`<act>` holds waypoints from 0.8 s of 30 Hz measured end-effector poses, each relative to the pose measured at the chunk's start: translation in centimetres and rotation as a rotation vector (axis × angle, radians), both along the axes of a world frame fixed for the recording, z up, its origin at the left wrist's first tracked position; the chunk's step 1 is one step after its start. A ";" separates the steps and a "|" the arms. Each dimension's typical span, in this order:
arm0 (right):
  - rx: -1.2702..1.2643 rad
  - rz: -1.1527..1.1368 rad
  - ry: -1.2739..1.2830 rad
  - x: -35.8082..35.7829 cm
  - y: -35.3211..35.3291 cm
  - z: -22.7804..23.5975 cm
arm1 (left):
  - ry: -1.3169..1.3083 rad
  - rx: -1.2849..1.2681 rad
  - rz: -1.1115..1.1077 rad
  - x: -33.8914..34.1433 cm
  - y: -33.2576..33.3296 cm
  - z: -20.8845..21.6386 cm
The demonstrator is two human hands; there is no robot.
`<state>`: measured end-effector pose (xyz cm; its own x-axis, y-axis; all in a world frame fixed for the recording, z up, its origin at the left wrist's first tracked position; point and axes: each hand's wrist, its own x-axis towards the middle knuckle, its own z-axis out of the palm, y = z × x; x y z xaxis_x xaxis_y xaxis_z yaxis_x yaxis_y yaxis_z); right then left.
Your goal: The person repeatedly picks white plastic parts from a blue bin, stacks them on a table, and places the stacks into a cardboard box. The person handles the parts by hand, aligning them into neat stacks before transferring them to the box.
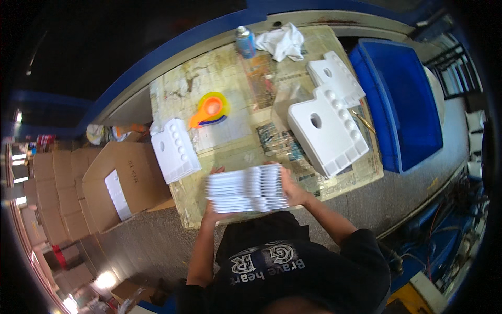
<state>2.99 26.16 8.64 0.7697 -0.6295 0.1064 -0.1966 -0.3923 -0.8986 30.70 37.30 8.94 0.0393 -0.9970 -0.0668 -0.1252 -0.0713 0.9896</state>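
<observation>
Your left hand [210, 212] and right hand [293, 190] are set well apart, gripping opposite ends of a stack of thin white palettes [246, 189] held on edge, side by side. The stack is in front of your torso, at the near edge of the worktable [230, 73]; whether it touches the tabletop cannot be told. To its left, a white palette with round wells [175, 150] lies at the table's edge, beside an open cardboard box [141, 170]. Beyond the stack lies an orange ring-shaped object [205, 113] over a yellow one. To the right stands a thick pile of white palettes [328, 135]. At the far edge are a blue spray can [245, 43] and a white cloth [282, 42]; a blue bin [405, 104] stands beyond the right edge.
</observation>
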 end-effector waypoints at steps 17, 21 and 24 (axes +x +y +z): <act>0.055 -0.196 -0.003 1.1 0.8 -6.3 | -0.210 0.093 0.042 -2.2 -0.4 -8.5; 0.047 -0.266 0.169 2.6 0.9 -3.4 | -0.365 0.318 -0.203 -0.4 -0.9 -6.3; 0.058 -0.247 0.349 4.4 1.3 2.4 | -0.220 0.181 -0.109 2.0 0.1 -3.9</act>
<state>7.40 27.45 11.00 0.5789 -0.7966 -0.1744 -0.5740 -0.2462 -0.7809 32.71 37.45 5.04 -0.0342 -0.9687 -0.2458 -0.3516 -0.2186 0.9103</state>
